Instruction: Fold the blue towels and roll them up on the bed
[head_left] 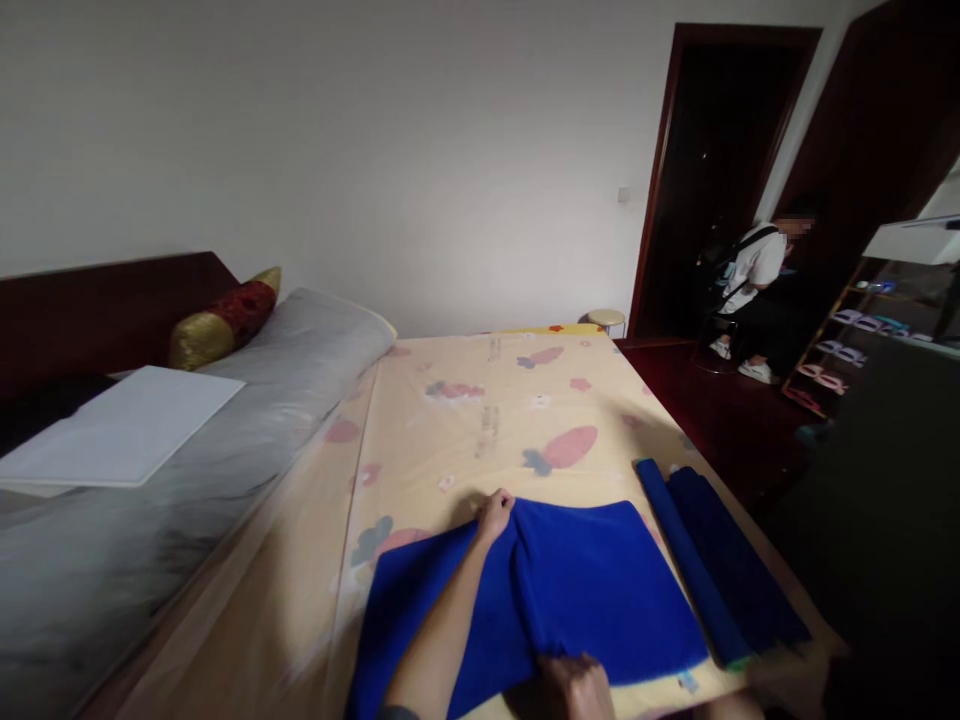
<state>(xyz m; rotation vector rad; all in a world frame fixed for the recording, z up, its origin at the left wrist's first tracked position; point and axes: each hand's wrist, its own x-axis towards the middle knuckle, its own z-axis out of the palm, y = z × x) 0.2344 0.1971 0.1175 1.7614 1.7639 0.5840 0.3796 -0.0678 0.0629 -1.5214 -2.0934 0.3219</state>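
A bright blue cloth (600,575) lies spread over the strawberry-patterned bed sheet (495,365) in front of me. My left hand (496,515) is closed on its far edge near the middle, with my forearm reaching across the cloth's left part. Nearer to me, my right hand (581,685) grips the near edge, its fingers partly hidden. A raised fold runs through the cloth between both hands. To the right lie a narrow blue roll of cloth (690,560) and a darker blue folded cloth (739,560), side by side.
At the left are a grey mattress-like pad (300,350), a white board (127,425) and a red-and-gold cushion (229,315). A round stool (606,318) stands by the far wall. A seated person (754,270) is near a shoe rack (840,345) at the right.
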